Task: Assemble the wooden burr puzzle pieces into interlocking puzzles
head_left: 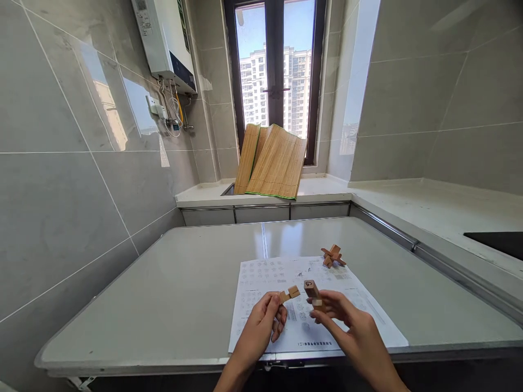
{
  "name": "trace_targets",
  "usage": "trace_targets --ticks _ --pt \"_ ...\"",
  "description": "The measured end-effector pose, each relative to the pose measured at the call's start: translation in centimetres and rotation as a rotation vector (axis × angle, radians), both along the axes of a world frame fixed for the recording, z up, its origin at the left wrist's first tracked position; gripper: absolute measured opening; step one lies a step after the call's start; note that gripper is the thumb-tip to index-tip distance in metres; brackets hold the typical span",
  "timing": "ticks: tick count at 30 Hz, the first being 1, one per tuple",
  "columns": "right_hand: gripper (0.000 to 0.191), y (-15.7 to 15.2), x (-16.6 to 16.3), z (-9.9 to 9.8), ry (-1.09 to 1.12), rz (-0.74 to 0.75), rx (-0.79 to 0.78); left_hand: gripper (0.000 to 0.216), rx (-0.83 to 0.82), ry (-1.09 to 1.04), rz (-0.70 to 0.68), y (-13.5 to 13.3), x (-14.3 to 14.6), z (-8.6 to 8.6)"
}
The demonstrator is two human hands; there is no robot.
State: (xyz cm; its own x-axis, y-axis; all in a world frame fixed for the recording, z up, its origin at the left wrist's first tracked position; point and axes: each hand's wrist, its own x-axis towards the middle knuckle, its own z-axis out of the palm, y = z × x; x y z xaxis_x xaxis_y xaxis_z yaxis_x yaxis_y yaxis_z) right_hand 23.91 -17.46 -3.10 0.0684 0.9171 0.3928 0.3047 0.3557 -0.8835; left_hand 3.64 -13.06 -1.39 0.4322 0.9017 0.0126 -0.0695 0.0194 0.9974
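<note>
My left hand pinches a notched wooden puzzle piece between thumb and fingers, over the paper. Just to its right, my right hand grips another wooden puzzle piece, tilted up, with a dark mark on its end face. The two pieces are close together but apart. Under both hands lies a printed instruction sheet with small diagrams; its fine print is too small to read. At the sheet's far right corner sits a partly assembled wooden burr puzzle made of crossed sticks.
The pale folding table has a seam down its middle. Behind it runs a white counter with a folded bamboo mat leaning at the window. A water heater hangs on the left tiled wall. A metal rail borders the right side.
</note>
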Motion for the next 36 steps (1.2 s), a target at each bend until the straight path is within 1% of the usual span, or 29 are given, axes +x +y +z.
trace_targets --ticks 2,3,7,9,11,15,21,25,28,30,33,35,36 --pt "0.028 -0.3 -1.0 0.3 -0.029 0.037 -0.002 0.046 0.045 0.008 0.052 -0.1 0.5 -0.2" --pt "0.027 -0.3 -1.5 0.4 -0.026 0.046 -0.001 0.045 0.072 0.012 0.075 -0.1 0.8 -0.3" --pt "0.032 -0.3 -3.3 0.0 -0.024 0.003 0.029 0.042 0.146 0.05 0.157 -0.8 1.8 -0.5" --pt "0.035 -0.2 -3.7 -0.4 -0.078 -0.027 0.048 0.04 0.154 0.043 0.161 -1.2 2.0 -0.3" --pt "0.043 0.0 -3.7 -0.6 -0.154 -0.041 0.069 0.04 0.151 0.023 0.146 -1.5 2.0 -0.2" --pt "0.055 0.2 -3.4 -0.7 -0.297 -0.032 0.162 0.041 0.157 0.037 0.155 -1.6 1.6 0.0" --pt "0.056 0.8 -3.7 -0.7 -0.408 0.002 0.237 0.041 0.184 0.048 0.186 -1.3 1.5 -0.4" --pt "0.054 1.2 -4.2 -1.2 -0.45 -0.007 0.265 0.043 0.187 0.028 0.195 -1.6 1.9 -0.1" --pt "0.053 1.1 -4.4 -1.5 -0.421 -0.038 0.255 0.044 0.15 -0.004 0.176 -1.8 1.9 0.4" --pt "0.053 0.9 -4.4 -1.6 -0.352 -0.018 0.231 0.046 0.115 -0.036 0.167 -1.9 1.7 0.7" --pt "0.048 0.3 -4.6 -1.3 -0.175 0.057 0.156 0.047 0.082 -0.078 0.166 -1.9 1.2 1.2" --pt "0.044 0.1 -4.8 -1.0 -0.043 0.067 0.076 0.046 0.078 -0.084 0.151 -1.9 1.0 1.3" --pt "0.045 0.0 -4.9 -0.8 0.024 0.06 0.035 0.046 0.083 -0.084 0.141 -1.9 1.0 1.3"
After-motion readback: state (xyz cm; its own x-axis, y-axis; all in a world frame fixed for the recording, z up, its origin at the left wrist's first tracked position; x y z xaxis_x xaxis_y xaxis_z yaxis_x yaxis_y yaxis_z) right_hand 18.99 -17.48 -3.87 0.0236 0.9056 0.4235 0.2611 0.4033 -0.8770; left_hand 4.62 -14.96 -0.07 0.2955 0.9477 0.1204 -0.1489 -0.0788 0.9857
